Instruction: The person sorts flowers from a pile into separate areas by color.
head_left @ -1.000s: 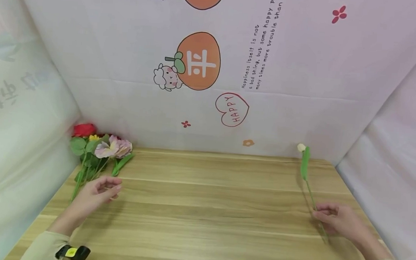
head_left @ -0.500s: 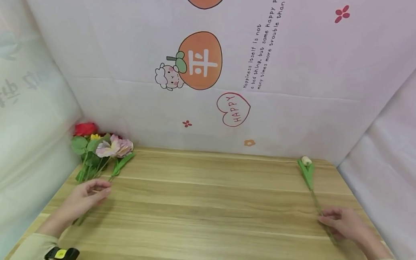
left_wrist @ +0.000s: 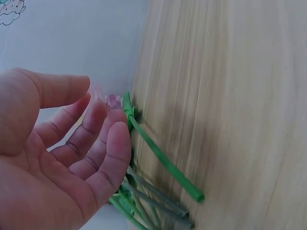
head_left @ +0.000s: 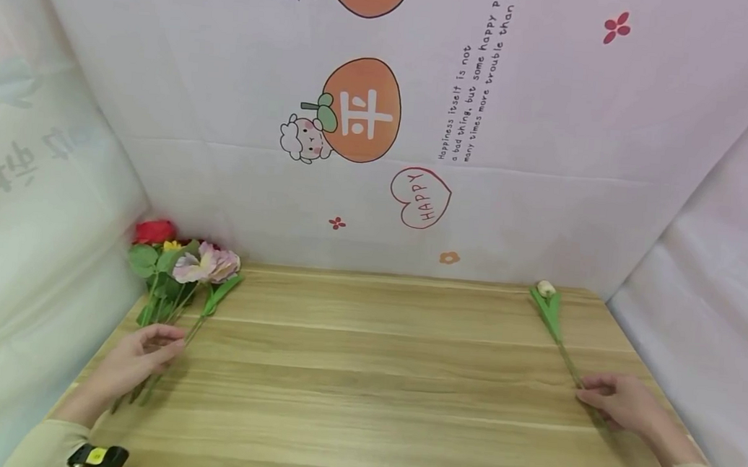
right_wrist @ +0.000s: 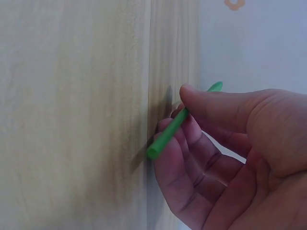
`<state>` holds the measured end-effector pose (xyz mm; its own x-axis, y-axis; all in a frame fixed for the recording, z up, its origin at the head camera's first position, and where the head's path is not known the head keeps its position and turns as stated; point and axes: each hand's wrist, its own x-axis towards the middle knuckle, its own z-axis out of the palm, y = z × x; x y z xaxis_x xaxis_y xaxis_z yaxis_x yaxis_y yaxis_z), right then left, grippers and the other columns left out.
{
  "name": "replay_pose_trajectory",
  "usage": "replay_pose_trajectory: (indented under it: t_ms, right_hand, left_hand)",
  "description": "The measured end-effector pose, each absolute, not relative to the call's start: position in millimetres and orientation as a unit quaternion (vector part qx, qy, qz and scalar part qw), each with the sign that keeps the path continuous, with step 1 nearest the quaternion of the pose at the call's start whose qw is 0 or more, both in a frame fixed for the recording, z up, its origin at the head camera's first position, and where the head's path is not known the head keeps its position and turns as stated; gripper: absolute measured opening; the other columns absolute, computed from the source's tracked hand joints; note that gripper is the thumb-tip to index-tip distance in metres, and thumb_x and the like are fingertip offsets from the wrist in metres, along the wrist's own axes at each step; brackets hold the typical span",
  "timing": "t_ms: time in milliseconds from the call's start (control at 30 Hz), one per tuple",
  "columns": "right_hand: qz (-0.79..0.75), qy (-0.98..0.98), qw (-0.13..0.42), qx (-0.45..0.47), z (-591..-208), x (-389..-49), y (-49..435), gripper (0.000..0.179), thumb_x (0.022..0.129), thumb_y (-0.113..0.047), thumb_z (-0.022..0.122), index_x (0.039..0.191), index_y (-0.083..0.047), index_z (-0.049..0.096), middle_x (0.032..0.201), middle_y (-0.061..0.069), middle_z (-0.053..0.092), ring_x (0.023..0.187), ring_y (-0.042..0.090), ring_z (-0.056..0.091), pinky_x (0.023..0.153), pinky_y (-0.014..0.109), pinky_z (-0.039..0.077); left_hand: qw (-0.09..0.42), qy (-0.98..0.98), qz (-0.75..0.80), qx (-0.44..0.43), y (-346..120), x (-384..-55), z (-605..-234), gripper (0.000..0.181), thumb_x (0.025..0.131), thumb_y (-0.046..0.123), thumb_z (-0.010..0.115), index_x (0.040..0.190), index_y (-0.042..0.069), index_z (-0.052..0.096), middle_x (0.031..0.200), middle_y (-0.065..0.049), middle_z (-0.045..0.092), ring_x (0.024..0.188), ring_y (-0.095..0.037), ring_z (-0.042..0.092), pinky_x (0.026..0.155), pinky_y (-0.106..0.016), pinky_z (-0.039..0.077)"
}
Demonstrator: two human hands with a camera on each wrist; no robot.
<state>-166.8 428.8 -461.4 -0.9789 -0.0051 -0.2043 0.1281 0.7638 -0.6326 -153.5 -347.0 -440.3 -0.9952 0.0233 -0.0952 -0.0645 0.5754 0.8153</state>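
My right hand (head_left: pixel 616 401) pinches the green stem (right_wrist: pixel 168 136) of a single white tulip (head_left: pixel 546 289) between thumb and fingers, low on the stem. The flower head points to the back of the table, and two green leaves sit below it. At the left, my left hand (head_left: pixel 133 361) hovers over the stem ends of a flower bunch, fingers loosely curved with nothing between them. The bunch has a red rose (head_left: pixel 155 231), a small yellow flower (head_left: pixel 172 246) and a pale purple flower (head_left: pixel 205 264). Beside them lies a green stem with a long leaf (head_left: pixel 218 295).
A wooden table (head_left: pixel 364 377) lies below both hands. White printed cloth (head_left: pixel 519 113) rises along its back edge, with more cloth hanging at the left and right sides. Each wrist wears a black band (head_left: pixel 98 458).
My left hand has moved left and slightly toward me, over the stems. My right hand has lowered the tulip and shifted a little right, its head coming down to the table's back edge.
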Motion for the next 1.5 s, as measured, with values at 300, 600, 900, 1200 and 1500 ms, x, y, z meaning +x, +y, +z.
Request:
replay_pose_trajectory:
  t_ms: [300, 600, 900, 1200, 1500]
  right_hand:
    - [-0.318, 0.943, 0.091, 0.027, -465, -169, 433, 0.051, 0.092, -0.02, 0.075, 0.125, 0.015, 0.056, 0.1, 0.023, 0.07, 0.075, 0.021, 0.065, 0.058, 0.033, 0.059]
    - [-0.334, 0.936, 0.102, 0.032, -464, -168, 440, 0.055, 0.092, -0.023, 0.076, 0.127, 0.013, 0.055, 0.102, 0.022, 0.069, 0.083, 0.024, 0.067, 0.063, 0.035, 0.061]
    - [-0.321, 0.942, 0.096, 0.024, -460, -166, 431, 0.049, 0.092, -0.019, 0.075, 0.126, 0.012, 0.057, 0.098, 0.012, 0.072, 0.072, 0.019, 0.063, 0.057, 0.032, 0.059]
    - [-0.301, 0.952, 0.052, -0.009, -451, -169, 413, 0.047, 0.094, -0.024, 0.073, 0.123, 0.01, 0.06, 0.097, 0.009, 0.068, 0.074, 0.017, 0.06, 0.058, 0.028, 0.054]
    - [-0.322, 0.945, 0.035, -0.032, -444, -167, 393, 0.043, 0.096, -0.024, 0.072, 0.124, 0.008, 0.061, 0.097, 0.009, 0.065, 0.068, 0.02, 0.061, 0.054, 0.032, 0.056]
  left_hand:
    - [0.034, 0.904, 0.426, -0.007, -358, -153, -443, 0.046, 0.104, 0.028, 0.06, 0.128, -0.011, 0.056, 0.117, -0.024, 0.065, 0.094, -0.023, 0.067, 0.07, -0.033, 0.06]
    - [0.016, 0.92, 0.392, 0.009, -366, -156, -436, 0.037, 0.104, 0.021, 0.06, 0.123, -0.011, 0.059, 0.111, -0.021, 0.067, 0.09, -0.026, 0.068, 0.066, -0.032, 0.059]
    - [0.016, 0.935, 0.355, 0.011, -366, -158, -431, 0.042, 0.105, 0.026, 0.059, 0.126, -0.01, 0.06, 0.116, -0.025, 0.067, 0.101, -0.038, 0.067, 0.068, -0.027, 0.057]
    - [-0.042, 0.97, 0.236, 0.045, -366, -164, -434, 0.039, 0.098, 0.017, 0.068, 0.123, -0.013, 0.063, 0.099, -0.027, 0.068, 0.09, -0.042, 0.067, 0.072, -0.056, 0.056]
    - [-0.065, 0.977, 0.194, 0.06, -370, -173, -434, 0.035, 0.093, 0.011, 0.071, 0.116, -0.015, 0.065, 0.096, -0.029, 0.069, 0.086, -0.044, 0.067, 0.071, -0.059, 0.055]
